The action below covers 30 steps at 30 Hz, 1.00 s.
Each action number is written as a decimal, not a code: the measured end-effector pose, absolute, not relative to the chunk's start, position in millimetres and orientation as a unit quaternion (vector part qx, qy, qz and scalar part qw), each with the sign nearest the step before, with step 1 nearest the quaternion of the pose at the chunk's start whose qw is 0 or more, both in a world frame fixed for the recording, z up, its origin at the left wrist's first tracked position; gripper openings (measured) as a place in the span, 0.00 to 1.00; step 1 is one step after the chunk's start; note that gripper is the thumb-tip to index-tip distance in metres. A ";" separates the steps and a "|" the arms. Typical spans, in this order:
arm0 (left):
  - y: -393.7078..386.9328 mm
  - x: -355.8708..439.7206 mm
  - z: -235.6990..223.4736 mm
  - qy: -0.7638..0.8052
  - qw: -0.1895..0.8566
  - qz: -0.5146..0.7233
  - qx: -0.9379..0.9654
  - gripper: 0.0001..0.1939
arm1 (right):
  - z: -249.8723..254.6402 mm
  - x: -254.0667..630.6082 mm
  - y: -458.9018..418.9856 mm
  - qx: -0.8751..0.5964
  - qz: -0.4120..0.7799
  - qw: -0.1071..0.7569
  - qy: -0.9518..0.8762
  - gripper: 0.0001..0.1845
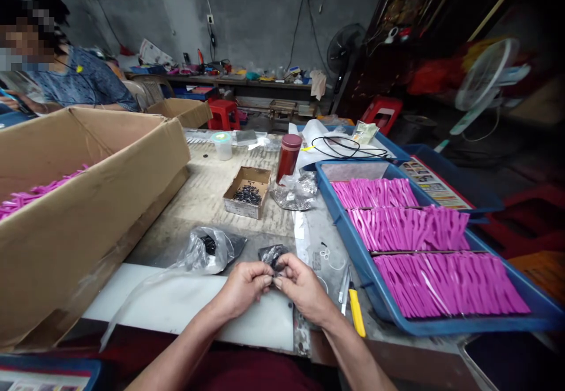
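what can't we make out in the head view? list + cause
All in the head view:
- Whether the small plastic bag is tied: fingertips of the left hand and right hand cover its near end.
- Floor of the big cardboard box: hidden by its near wall; left edge cuts the box off.
- Count of black pieces in the small box: too small, heaped.
- Wording on the printed sheet: too small, blurred.

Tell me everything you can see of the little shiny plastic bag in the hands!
The small shiny crinkled plastic bag looks see-through but dark inside; its contents are too blurred to name. The bare left hand and bare right hand pinch its near end. It's right of the larger clear plastic bag. I can't tell whether it touches the grey tabletop.
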<state>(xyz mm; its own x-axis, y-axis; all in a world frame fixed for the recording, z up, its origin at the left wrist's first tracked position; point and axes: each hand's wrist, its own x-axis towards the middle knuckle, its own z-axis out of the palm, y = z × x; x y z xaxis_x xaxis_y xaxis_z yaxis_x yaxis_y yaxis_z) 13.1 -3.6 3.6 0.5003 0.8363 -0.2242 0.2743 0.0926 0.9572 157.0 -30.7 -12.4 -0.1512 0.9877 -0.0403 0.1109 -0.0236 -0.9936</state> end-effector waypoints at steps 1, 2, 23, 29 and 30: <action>-3.6 13.2 3.9 0.441 0.590 0.236 0.633 0.06 | -12.6 156.9 -30.6 -0.495 0.517 0.423 -0.556 0.07; -3.6 13.2 4.0 0.442 0.587 0.236 0.636 0.07 | -12.7 156.8 -30.5 -0.496 0.516 0.422 -0.556 0.07; 22.5 3.6 17.0 0.467 0.620 0.320 0.543 0.09 | -11.2 163.5 -28.8 -0.570 0.313 0.360 -0.669 0.08; 92.8 -5.9 31.9 0.530 0.492 0.395 0.567 0.06 | -19.0 159.0 -21.3 -0.581 0.157 0.200 -0.773 0.09; 105.1 -5.3 33.1 0.535 0.479 0.402 0.568 0.07 | -19.4 156.9 -20.3 -0.591 0.143 0.175 -0.775 0.08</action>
